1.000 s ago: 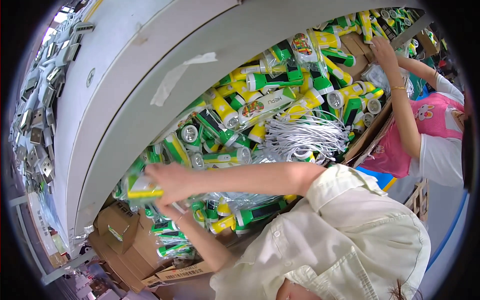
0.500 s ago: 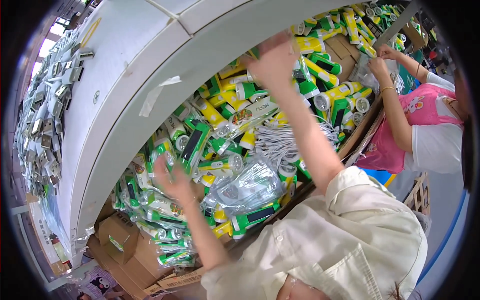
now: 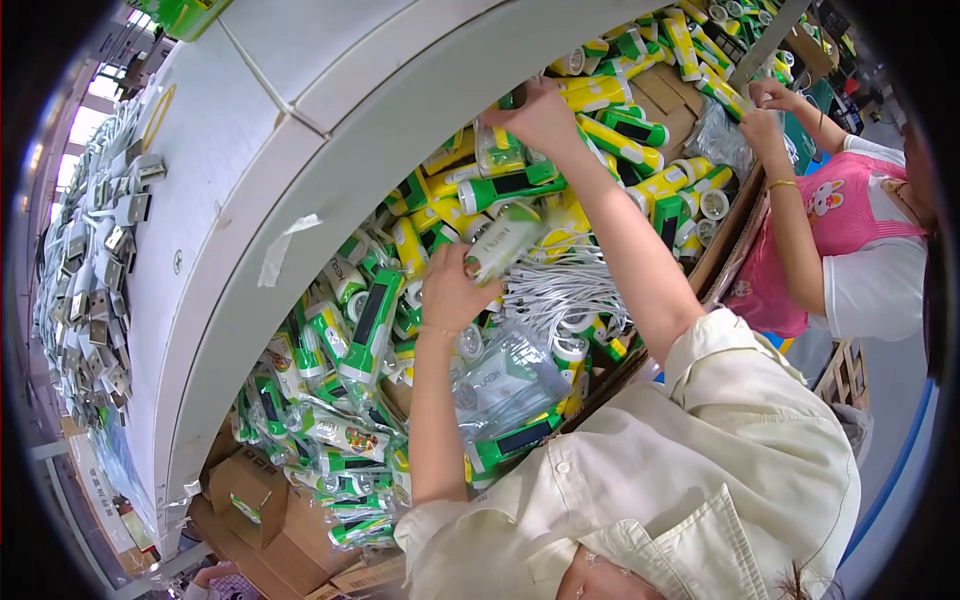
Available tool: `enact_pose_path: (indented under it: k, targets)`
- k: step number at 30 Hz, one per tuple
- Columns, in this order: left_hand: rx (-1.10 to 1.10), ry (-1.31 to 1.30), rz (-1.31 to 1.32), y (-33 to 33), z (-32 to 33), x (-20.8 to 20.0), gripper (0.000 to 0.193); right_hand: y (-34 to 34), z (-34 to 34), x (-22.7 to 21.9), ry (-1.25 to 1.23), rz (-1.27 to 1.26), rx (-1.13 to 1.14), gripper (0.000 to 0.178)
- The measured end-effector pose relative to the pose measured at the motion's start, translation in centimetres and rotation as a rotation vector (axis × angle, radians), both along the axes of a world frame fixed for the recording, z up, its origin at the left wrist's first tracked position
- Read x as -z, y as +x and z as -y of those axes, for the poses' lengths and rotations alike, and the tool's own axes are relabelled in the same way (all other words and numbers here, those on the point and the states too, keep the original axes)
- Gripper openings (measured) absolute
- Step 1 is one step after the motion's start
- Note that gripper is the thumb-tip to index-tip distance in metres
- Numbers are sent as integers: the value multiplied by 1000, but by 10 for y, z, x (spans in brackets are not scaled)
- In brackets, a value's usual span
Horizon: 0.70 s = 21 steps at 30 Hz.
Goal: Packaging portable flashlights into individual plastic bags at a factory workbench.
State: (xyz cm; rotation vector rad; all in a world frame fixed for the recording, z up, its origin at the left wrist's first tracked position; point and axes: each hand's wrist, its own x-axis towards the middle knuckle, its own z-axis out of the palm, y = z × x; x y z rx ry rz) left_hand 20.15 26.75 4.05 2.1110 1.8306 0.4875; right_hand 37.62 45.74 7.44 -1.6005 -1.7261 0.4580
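My left hand (image 3: 455, 290) is closed on a white-and-green flashlight (image 3: 505, 243), blurred by motion, above the middle of a heap of flashlights. Farther off, my right hand (image 3: 540, 118) bends its fingers round something dark and green at the edge of the white bench; most of it is hidden. Just below that hand lies a green-and-white flashlight (image 3: 510, 187) with a dark panel. A bundle of white cables (image 3: 565, 290) rests on the heap, right of my left hand. Clear plastic bags (image 3: 510, 380) lie nearer to me.
The curved white bench (image 3: 240, 170) borders the heap, with a pile of white USB cables (image 3: 110, 240) at its left. Bagged flashlights (image 3: 345, 435) and an opened cardboard box (image 3: 245, 495) are at the near left. A co-worker in a pink apron (image 3: 790, 240) works at the right.
My left hand has moved up and to the right and now holds a flashlight. The right hand stays near the bench edge, its fingers now bent. The view has shifted slightly.
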Motion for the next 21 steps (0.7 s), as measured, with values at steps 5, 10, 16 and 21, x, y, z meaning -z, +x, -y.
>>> enact_pose_path:
  k: [5, 10, 16, 21]
  targets:
    - [-516, 47, 761, -45, 81, -24, 25, -35, 72, -50, -116, -618, -374, 72]
    - [-1001, 315, 766, -133, 197, -24, 7, -140, 158, -29, -257, -288, -702, 68]
    - [-1321, 678, 569, -128, 235, -24, 19, -266, 262, -24, -257, -341, -1128, 65]
    - [-912, 366, -164, -65, 225, 20, 85, -257, 190, -57, 51, -83, -908, 60]
